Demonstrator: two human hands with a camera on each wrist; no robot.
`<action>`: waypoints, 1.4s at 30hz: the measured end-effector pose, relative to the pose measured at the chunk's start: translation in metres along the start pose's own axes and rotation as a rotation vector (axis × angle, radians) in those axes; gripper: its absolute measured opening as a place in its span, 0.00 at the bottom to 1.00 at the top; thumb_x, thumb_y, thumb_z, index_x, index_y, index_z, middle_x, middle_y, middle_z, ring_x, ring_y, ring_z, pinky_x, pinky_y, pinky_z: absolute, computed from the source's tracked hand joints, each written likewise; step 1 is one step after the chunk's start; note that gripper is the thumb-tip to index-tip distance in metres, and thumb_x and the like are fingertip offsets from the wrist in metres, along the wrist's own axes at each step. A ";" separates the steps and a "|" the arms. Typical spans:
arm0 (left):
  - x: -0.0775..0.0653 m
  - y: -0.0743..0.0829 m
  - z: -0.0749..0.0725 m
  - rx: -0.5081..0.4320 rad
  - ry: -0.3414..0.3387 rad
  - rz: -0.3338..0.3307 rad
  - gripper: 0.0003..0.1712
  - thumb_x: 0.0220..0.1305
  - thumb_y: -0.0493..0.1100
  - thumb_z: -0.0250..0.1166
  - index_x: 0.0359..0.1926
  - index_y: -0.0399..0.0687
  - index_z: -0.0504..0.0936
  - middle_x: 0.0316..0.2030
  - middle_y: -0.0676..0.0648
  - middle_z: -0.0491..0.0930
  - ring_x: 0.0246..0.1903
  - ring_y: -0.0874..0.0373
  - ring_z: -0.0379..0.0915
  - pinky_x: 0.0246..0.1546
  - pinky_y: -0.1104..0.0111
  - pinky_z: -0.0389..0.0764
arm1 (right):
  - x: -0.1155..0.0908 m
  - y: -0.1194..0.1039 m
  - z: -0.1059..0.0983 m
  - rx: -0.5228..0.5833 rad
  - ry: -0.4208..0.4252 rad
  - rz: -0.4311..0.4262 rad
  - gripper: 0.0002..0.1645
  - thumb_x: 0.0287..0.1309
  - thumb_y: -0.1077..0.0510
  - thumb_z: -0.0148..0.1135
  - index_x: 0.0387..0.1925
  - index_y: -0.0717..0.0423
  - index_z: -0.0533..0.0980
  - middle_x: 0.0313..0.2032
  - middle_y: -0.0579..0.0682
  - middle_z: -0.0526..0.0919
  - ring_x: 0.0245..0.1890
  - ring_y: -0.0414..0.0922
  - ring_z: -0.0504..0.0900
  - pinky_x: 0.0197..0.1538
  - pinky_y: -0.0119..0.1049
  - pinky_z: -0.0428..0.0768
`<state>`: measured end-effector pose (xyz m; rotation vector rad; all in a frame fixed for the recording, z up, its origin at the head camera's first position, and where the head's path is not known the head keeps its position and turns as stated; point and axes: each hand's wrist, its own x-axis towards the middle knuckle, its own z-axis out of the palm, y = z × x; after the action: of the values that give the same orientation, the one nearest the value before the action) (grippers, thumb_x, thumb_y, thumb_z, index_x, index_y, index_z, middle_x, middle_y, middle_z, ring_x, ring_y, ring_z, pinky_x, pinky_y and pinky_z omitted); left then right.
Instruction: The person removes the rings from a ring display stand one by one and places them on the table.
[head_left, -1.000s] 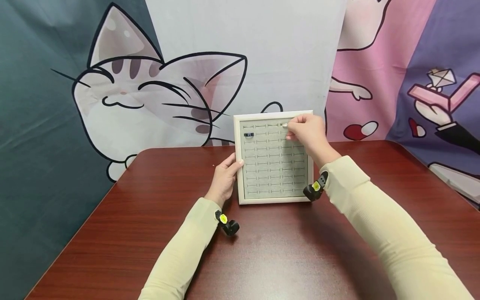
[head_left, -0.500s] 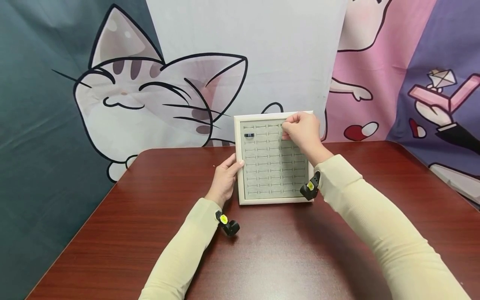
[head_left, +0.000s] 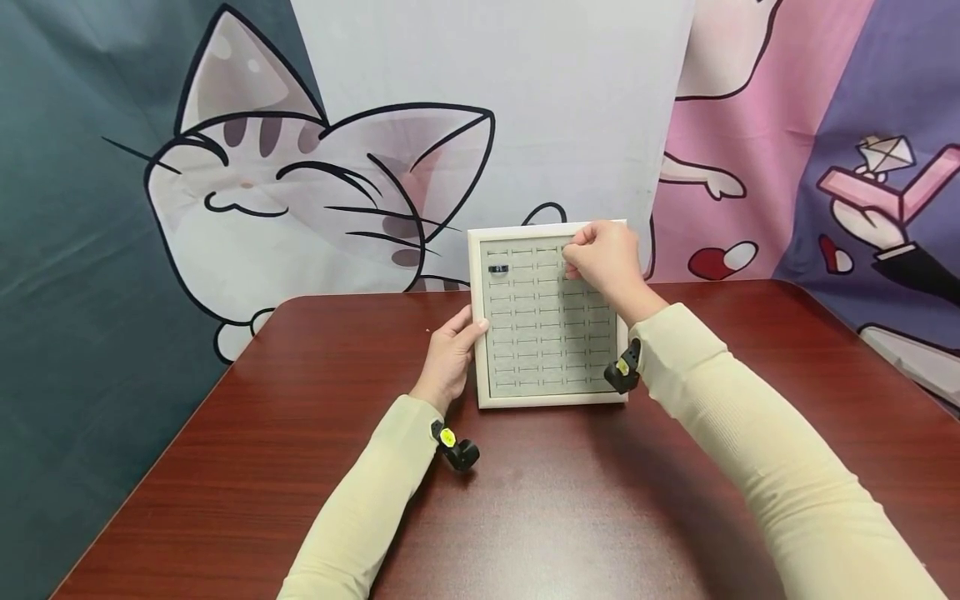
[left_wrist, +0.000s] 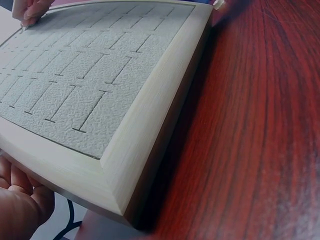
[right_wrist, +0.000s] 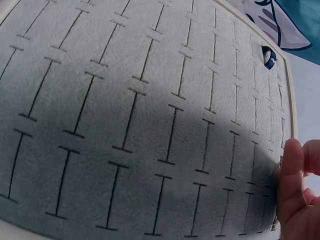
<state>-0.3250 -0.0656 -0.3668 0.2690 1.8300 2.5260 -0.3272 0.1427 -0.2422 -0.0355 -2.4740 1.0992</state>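
Right hand point(head_left: 606, 260) at upper right of display board point(head_left: 551, 401) — fingers bent, tips close together; whether they pinch something, cannot tell. Left hand point(head_left: 450, 354) grips board's left edge, thumb in front. Dark ring point(head_left: 498, 269) sits in board's upper left. Under board, table point(head_left: 525, 483); behind board, printed cloth point(head_left: 247, 192). Risk, I judge — strong push from right fingers may tip board backward, if left grip is loose.
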 end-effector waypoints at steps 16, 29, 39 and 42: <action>-0.003 0.000 0.002 0.011 0.008 -0.001 0.23 0.62 0.36 0.58 0.59 0.46 0.74 0.49 0.42 0.79 0.35 0.62 0.78 0.37 0.68 0.76 | -0.006 0.008 -0.001 0.012 -0.004 -0.042 0.07 0.45 0.62 0.55 0.29 0.60 0.75 0.17 0.50 0.81 0.12 0.35 0.76 0.20 0.28 0.68; -0.003 0.000 0.002 -0.006 0.013 -0.001 0.23 0.62 0.36 0.59 0.59 0.45 0.74 0.46 0.44 0.81 0.36 0.62 0.78 0.39 0.66 0.75 | -0.009 0.011 0.000 0.073 -0.003 -0.048 0.07 0.47 0.63 0.55 0.32 0.60 0.73 0.18 0.50 0.81 0.13 0.36 0.77 0.20 0.27 0.70; -0.003 -0.001 0.003 -0.016 0.008 0.008 0.23 0.61 0.35 0.58 0.59 0.43 0.74 0.39 0.50 0.82 0.33 0.62 0.78 0.37 0.67 0.76 | -0.008 0.014 -0.001 0.138 -0.023 -0.044 0.07 0.48 0.64 0.56 0.32 0.62 0.73 0.20 0.48 0.79 0.13 0.33 0.77 0.21 0.25 0.74; -0.004 -0.001 0.003 -0.011 0.013 0.010 0.23 0.62 0.35 0.58 0.59 0.43 0.74 0.40 0.50 0.82 0.34 0.62 0.78 0.37 0.67 0.76 | -0.008 0.016 0.000 0.162 -0.026 -0.048 0.07 0.48 0.64 0.56 0.32 0.64 0.73 0.19 0.48 0.78 0.13 0.34 0.77 0.21 0.26 0.76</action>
<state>-0.3212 -0.0631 -0.3673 0.2631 1.8236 2.5489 -0.3225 0.1525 -0.2563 0.0866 -2.3869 1.2820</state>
